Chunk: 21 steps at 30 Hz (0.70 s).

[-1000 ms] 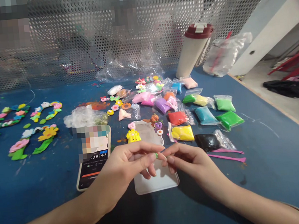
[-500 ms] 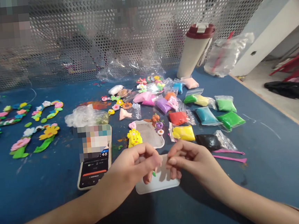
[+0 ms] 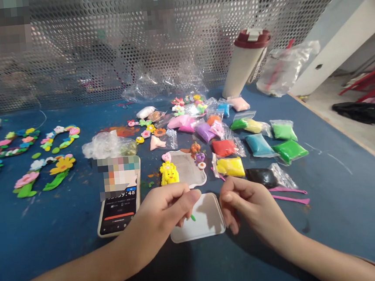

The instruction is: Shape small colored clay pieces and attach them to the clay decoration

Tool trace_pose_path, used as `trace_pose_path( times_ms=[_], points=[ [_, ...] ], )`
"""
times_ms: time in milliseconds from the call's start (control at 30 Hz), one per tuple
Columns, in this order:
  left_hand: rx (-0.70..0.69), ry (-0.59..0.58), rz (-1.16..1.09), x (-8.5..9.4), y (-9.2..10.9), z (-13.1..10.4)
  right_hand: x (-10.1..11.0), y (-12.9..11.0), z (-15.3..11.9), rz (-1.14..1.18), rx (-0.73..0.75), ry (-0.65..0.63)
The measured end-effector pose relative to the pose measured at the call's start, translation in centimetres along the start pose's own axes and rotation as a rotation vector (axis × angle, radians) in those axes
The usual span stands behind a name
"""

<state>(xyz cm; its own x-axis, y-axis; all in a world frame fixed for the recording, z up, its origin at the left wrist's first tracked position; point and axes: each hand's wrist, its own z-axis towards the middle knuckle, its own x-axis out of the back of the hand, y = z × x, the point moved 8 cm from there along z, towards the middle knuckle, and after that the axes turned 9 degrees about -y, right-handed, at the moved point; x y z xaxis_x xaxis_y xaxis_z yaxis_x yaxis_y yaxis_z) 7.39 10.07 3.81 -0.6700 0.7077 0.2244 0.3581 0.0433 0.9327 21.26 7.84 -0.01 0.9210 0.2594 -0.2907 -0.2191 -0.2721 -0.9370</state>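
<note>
My left hand (image 3: 172, 207) is closed in a pinch over the left part of a small white board (image 3: 211, 221); whatever it holds is hidden. Just below those fingertips shows a small green clay piece (image 3: 193, 217), and I cannot tell if it lies on the board. My right hand (image 3: 244, 203) is curled at the board's right edge, thumb against the fingers, apart from the left; anything in it is too small to see. Beyond the hands lies a clear wavy-edged frame (image 3: 190, 168) with a yellow smiling clay figure (image 3: 170, 173) and a small orange clay pumpkin (image 3: 195, 147) along its rim.
A phone (image 3: 119, 207) lies left of the board. Bags of coloured clay, such as a yellow one (image 3: 229, 167) and a black one (image 3: 261, 178), spread to the right, near pink tools (image 3: 291, 199). Farther back are a tumbler (image 3: 245, 65) and clay-decorated frames (image 3: 58, 167).
My right hand has moved right, away from my left hand, opening a gap above the white board. My left hand has stayed nearly in place, its thumb now lying flatter over the fingers.
</note>
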Motion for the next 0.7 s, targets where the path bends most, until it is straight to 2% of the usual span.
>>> trace_pose_path(
  times_ms=[133,333,433,533,700],
  points=[
    [-0.119,0.029,0.243,-0.6,0.6,0.0,0.6,-1.0,0.0,-0.078,0.070,0.064],
    [-0.255,-0.048,0.647,-2.8,0.6,-0.2,0.8,-1.2,0.0,-0.132,0.074,0.065],
    [-0.340,-0.018,0.847,-3.2,0.5,-0.2,0.9,-1.8,-0.2,-0.242,0.142,0.073],
    [-0.365,0.004,0.932,-3.3,0.1,-0.1,1.0,-1.8,-0.1,-0.292,0.139,0.071],
    [-0.338,-0.004,0.946,-3.2,-0.3,-0.1,0.7,-1.6,0.0,-0.283,0.092,0.038]
  ],
)
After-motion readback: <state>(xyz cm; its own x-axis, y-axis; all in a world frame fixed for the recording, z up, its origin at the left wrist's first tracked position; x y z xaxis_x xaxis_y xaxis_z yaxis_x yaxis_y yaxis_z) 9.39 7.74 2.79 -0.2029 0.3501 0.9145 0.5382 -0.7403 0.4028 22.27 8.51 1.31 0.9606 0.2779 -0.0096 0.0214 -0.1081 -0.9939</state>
